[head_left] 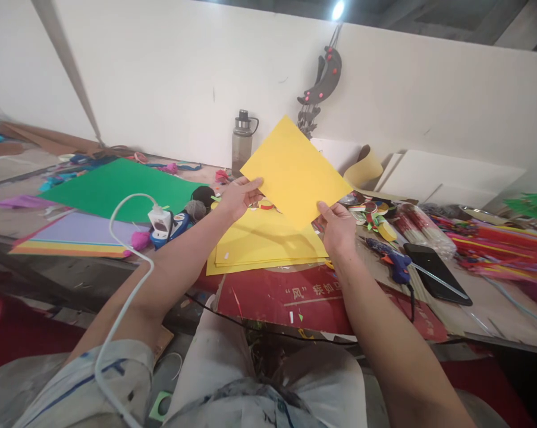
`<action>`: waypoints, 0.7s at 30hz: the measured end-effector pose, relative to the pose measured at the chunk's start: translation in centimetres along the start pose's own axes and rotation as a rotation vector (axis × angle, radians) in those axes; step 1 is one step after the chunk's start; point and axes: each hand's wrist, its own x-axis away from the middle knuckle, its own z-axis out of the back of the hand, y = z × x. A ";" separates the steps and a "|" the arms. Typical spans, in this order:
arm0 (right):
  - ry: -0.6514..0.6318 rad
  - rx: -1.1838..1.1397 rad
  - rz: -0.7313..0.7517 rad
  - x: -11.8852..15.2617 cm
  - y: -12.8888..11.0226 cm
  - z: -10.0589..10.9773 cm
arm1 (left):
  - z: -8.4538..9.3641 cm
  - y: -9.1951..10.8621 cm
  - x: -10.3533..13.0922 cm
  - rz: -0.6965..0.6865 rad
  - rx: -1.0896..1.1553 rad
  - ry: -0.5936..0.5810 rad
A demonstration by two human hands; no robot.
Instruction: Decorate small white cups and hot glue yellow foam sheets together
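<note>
A yellow sheet of paper [295,169] is held up above the table, turned so one corner points upward. My left hand [240,196] pinches it near its left corner, thumb on the front face. On the lower right edge, my right hand [337,226] grips it the same way, with the fingers mostly hidden behind. Below lie more yellow sheets [268,244], stacked on a red printed board [290,297]. Beyond my right hand is a cluster of coloured paper strips [375,217].
Green paper [121,184] and a coloured stack [81,235] lie left, by a white plug [160,220] with its cable. A bottle [242,142] stands behind. To the right are a blue glue gun [397,264], a phone [435,273] and fuzzy craft stems [509,246].
</note>
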 end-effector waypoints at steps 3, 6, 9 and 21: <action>0.087 -0.064 0.037 0.1 -0.3 -0.1 | -0.1 0.1 0.0 0.049 -0.036 0.012; 0.107 -0.060 0.050 0.3 -0.5 -0.3 | -0.3 0.0 -0.1 0.096 -0.010 0.048; 0.033 -0.080 0.014 0.5 -0.5 -0.5 | -0.4 -0.1 -0.3 0.092 0.051 0.072; -0.087 -0.142 -0.073 0.6 0.0 -0.7 | -0.9 -0.2 0.3 0.092 0.046 0.020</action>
